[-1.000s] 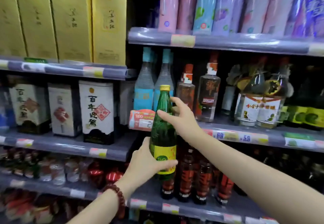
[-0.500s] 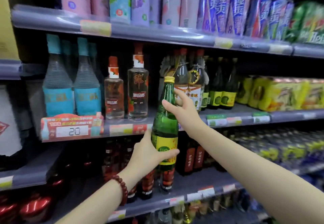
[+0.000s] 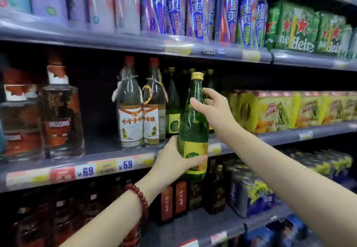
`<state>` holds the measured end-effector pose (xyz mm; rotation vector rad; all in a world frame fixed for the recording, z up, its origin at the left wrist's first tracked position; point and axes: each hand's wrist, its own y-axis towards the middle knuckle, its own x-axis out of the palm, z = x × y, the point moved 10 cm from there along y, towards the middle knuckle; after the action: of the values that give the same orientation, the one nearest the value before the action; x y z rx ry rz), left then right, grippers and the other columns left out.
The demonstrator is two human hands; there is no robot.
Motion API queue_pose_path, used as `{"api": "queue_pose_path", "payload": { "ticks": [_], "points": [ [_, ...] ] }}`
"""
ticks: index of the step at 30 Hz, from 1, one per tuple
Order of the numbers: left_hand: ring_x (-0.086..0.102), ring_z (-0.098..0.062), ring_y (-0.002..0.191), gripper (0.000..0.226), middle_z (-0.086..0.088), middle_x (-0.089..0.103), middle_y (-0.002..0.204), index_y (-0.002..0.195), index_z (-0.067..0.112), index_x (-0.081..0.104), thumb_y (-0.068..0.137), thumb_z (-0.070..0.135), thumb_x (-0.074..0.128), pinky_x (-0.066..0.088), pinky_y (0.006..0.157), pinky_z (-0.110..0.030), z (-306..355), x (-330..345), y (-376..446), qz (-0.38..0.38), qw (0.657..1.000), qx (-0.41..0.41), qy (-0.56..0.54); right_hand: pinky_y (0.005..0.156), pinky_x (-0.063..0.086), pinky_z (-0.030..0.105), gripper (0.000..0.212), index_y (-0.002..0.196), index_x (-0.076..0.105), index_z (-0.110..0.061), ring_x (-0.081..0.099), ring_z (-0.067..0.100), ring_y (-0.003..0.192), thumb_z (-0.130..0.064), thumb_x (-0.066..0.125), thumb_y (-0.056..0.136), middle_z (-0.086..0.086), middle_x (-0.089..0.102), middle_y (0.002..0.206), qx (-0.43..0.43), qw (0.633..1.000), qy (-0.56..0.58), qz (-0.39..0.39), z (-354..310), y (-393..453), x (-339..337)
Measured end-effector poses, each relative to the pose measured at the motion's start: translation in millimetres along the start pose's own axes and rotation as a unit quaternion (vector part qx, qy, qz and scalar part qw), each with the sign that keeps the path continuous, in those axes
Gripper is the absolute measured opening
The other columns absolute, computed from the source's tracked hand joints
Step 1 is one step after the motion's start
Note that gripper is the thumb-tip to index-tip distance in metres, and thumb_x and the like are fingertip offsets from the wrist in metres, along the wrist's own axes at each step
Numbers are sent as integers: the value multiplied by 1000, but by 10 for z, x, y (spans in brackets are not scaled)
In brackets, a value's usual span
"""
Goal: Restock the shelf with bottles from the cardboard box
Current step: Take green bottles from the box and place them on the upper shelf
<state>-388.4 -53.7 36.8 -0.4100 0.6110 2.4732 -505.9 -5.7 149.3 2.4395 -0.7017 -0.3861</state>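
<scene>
Held bottle (image 3: 193, 131) before shelf edge (image 3: 116, 164), right of labelled bottles (image 3: 140, 111).

1. Tall cans (image 3: 195, 9) stand on the level above the fingers.
2. Green beer packs (image 3: 301, 28) sit up and right.
3. Yellow packs (image 3: 280, 109) lie right.
4. Price tags (image 3: 104, 166) lie left, below.

Fixture: grey metal store shelving (image 3: 212, 52), several tiers | Edge strips: price tags (image 3: 125, 164) reading 69 and 59 | Recesses: dark back panels | Light: bright overhead glare on shrink-wrap.
</scene>
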Motion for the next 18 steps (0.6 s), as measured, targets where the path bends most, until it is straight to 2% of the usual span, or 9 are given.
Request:
{"api": "queue_pose_path", "payload": {
  "ticks": [2, 3, 6, 8, 12, 13, 16, 18],
  "points": [
    [47, 18, 87, 63, 33, 53, 95, 105, 48, 38, 59, 60, 80, 37, 65, -8, 164, 108, 187, 17, 1000, 15, 20, 69, 58, 29, 40, 121, 58, -23, 73, 12, 82, -27, 71, 83, 1, 73, 97, -15, 1000, 17, 0, 4, 167, -217],
    [48, 17, 88, 65, 33, 52, 96, 107, 46, 39, 59, 61, 79, 37, 66, -8, 242, 144, 273, 29, 999, 24, 30, 70, 59, 31, 36, 118, 60, -23, 73, 14, 82, -26, 70, 83, 2, 73, 96, -28, 999, 26, -2, -8, 252, -308],
    [58, -2, 102, 77, 20, 62, 112, 125, 34, 46, 60, 57, 80, 45, 80, -19, 436, 194, 491, 73, 994, 46, 60, 68, 57, 28, 26, 110, 62, -23, 71, 15, 80, -21, 69, 84, 2, 72, 91, -74, 995, 63, -8, -69, 452, -511],
    [60, -6, 105, 76, 16, 64, 114, 127, 32, 47, 62, 51, 82, 46, 83, -21, 533, 191, 601, 103, 990, 62, 75, 72, 58, 31, 29, 111, 60, -22, 69, 17, 84, -20, 69, 84, 3, 70, 92, -98, 992, 80, -14, -95, 538, -576],
    [54, -2, 101, 78, 22, 58, 107, 131, 31, 43, 65, 41, 84, 36, 71, -1, 588, 145, 728, 160, 980, 66, 101, 82, 57, 36, 38, 117, 55, -18, 66, 16, 88, -19, 69, 81, 2, 66, 91, -143, 985, 90, -30, -141, 633, -574],
    [53, -3, 104, 79, 22, 57, 108, 132, 31, 43, 66, 39, 84, 35, 73, -1, 581, 121, 749, 176, 976, 64, 109, 84, 57, 36, 39, 117, 54, -19, 66, 14, 89, -20, 69, 81, 0, 66, 91, -153, 984, 89, -35, -150, 647, -557],
    [47, -16, 120, 86, 3, 55, 125, 138, 27, 40, 65, 38, 85, 41, 95, -24, 524, 25, 787, 219, 964, 43, 147, 87, 57, 39, 40, 118, 51, -23, 66, 13, 94, -21, 69, 82, -2, 66, 94, -179, 979, 77, -55, -146, 668, -467],
    [47, -19, 123, 88, -1, 53, 129, 139, 26, 40, 65, 35, 86, 41, 104, -34, 470, -36, 794, 242, 957, 27, 157, 87, 57, 42, 40, 118, 51, -25, 66, 13, 93, -21, 69, 83, -3, 66, 94, -182, 978, 82, -65, -99, 684, -403]
  ]
}}
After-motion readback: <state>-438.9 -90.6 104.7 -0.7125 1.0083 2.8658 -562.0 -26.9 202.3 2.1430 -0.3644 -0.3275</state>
